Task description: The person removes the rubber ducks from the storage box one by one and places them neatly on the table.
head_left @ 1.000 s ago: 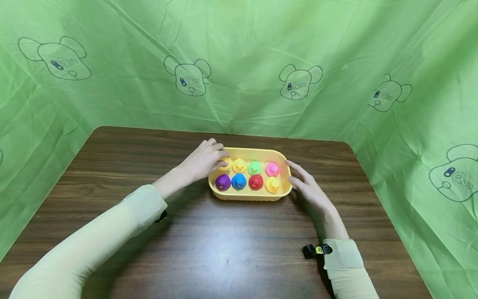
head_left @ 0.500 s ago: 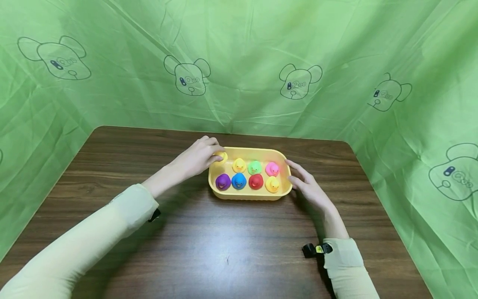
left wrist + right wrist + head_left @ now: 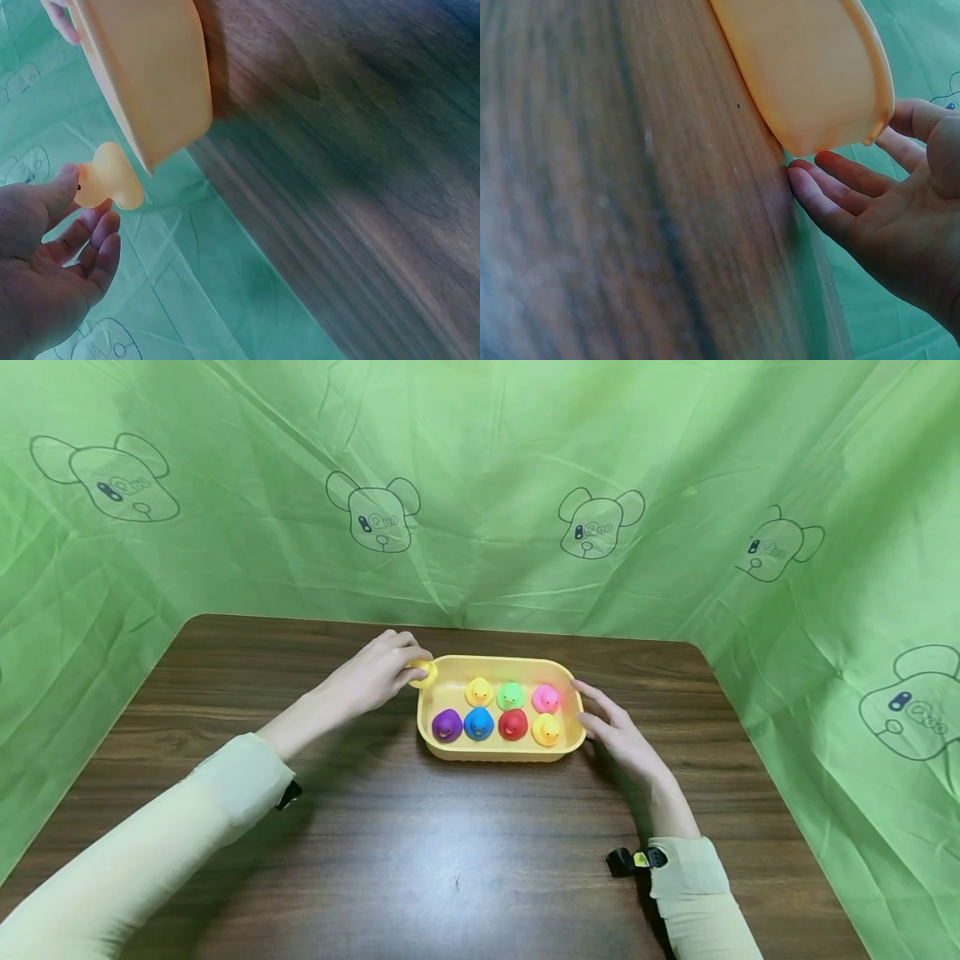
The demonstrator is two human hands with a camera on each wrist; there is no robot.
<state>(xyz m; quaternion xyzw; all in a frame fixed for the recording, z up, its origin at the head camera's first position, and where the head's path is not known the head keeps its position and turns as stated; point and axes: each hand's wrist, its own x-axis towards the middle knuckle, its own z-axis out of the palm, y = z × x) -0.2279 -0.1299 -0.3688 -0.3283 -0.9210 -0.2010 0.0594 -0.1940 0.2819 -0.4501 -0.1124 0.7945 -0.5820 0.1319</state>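
My left hand (image 3: pixel 373 673) pinches a yellow rubber duck (image 3: pixel 425 674) between thumb and fingers, just outside the left end of a yellow plastic basin (image 3: pixel 498 757). In the left wrist view this duck (image 3: pixel 112 178) hangs off the table, close to the basin's rim. At the basin's right end, my right hand (image 3: pixel 621 732) touches the rim and end wall with relaxed, spread fingers. Inside the basin stand a purple duck (image 3: pixel 447 725), a blue duck (image 3: pixel 478 723), a red duck (image 3: pixel 513 724), a green duck (image 3: pixel 510 696), a pink duck (image 3: pixel 546 698) and two yellow ducks (image 3: pixel 479 692).
The basin stands toward the far edge of a dark wood-grain table (image 3: pixel 450 852). Behind and beside the table hangs a green curtain (image 3: pixel 480 460) printed with bear-like heads. A black strap device (image 3: pixel 633 862) sits at the right cuff.
My left hand has lifted the yellow duck from the basin's back left corner and carried it left, over the rim. The right hand has stayed in place.
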